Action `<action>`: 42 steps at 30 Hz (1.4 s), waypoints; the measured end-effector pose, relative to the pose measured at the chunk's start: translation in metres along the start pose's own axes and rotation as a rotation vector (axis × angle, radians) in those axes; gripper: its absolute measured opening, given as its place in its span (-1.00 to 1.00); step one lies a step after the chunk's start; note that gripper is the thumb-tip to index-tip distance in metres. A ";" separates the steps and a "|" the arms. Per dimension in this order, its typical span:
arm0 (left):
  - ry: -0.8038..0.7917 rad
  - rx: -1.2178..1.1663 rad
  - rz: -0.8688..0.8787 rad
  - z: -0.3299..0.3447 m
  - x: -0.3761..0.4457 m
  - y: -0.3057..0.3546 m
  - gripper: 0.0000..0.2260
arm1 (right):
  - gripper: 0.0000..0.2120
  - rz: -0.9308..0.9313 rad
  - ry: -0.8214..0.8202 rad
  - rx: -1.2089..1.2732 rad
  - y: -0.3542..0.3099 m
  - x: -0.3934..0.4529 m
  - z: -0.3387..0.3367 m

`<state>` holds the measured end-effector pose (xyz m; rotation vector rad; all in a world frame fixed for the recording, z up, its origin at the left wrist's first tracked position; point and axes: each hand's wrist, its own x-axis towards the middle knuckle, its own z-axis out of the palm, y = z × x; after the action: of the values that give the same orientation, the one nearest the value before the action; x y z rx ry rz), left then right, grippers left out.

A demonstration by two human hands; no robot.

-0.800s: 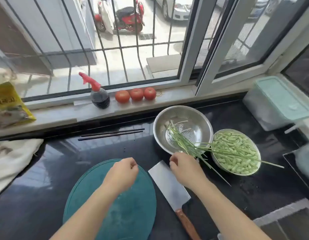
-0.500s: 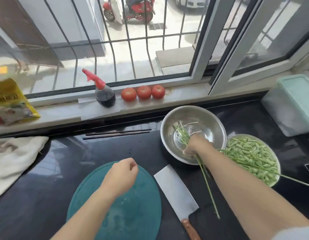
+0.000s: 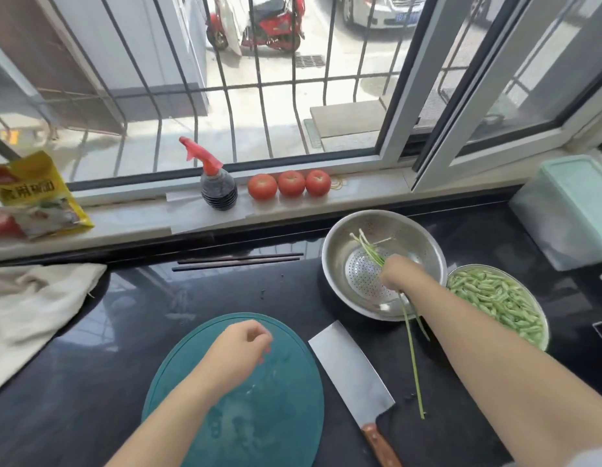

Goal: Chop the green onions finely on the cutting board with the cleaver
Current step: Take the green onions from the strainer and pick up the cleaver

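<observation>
My right hand reaches into the steel colander and grips a thin bunch of green onions. Their white root ends point up into the colander and the long green tips trail down onto the black counter. The cleaver lies flat on the counter just right of the round teal cutting board, wooden handle toward me. My left hand hovers over the board with fingers loosely curled, holding nothing.
A steel bowl of cut green beans sits right of the colander. Chopsticks lie behind the board. On the sill stand a spray bottle, three tomatoes and a yellow packet. A cloth lies left, a lidded box right.
My right hand moved from the counter edge into the colander and gathered the onions, whose green tips swung from over the bean bowl toward me. The left hand stayed over the board.
</observation>
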<state>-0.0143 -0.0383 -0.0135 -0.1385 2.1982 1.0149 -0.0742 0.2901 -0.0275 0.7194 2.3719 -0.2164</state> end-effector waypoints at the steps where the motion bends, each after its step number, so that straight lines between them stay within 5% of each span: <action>1: -0.019 -0.064 -0.016 -0.002 -0.006 -0.002 -0.86 | -0.88 0.002 0.021 0.025 0.002 -0.008 -0.009; 10: -0.264 -0.554 0.092 -0.011 -0.068 0.020 -0.81 | -0.87 -0.187 0.182 0.521 0.004 -0.153 -0.060; 17: -0.340 -0.875 0.118 -0.027 -0.093 0.045 -0.62 | -0.86 -0.318 0.321 0.648 -0.109 -0.255 0.026; 20: -0.256 -0.820 0.118 -0.049 -0.097 0.030 -0.74 | -0.80 -0.305 0.308 0.674 -0.164 -0.286 0.063; 25: 0.057 -0.634 0.139 -0.099 -0.100 -0.009 -0.82 | -0.81 -0.493 0.152 0.896 -0.211 -0.310 0.086; 30: 0.139 -0.428 0.240 -0.143 -0.111 -0.017 -0.85 | -0.78 -0.708 -0.061 0.980 -0.209 -0.324 0.110; 33: 0.175 -0.124 0.351 -0.176 -0.128 -0.009 -0.82 | -0.79 -0.578 0.059 1.053 -0.169 -0.314 0.130; 36: 0.313 0.516 0.398 -0.190 -0.133 -0.002 -0.82 | -0.91 -0.338 0.119 1.182 -0.114 -0.296 0.155; 39: 0.443 0.955 0.462 -0.149 -0.125 -0.014 -0.92 | -0.90 -0.100 0.164 1.197 -0.063 -0.281 0.178; 42: 0.362 1.143 0.457 -0.069 -0.091 -0.053 -0.67 | -0.87 0.039 0.184 1.169 -0.027 -0.271 0.194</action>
<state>0.0350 -0.1403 0.0424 0.7734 2.8661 -0.2177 0.1893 0.0843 -0.0105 1.3120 2.2283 -1.6442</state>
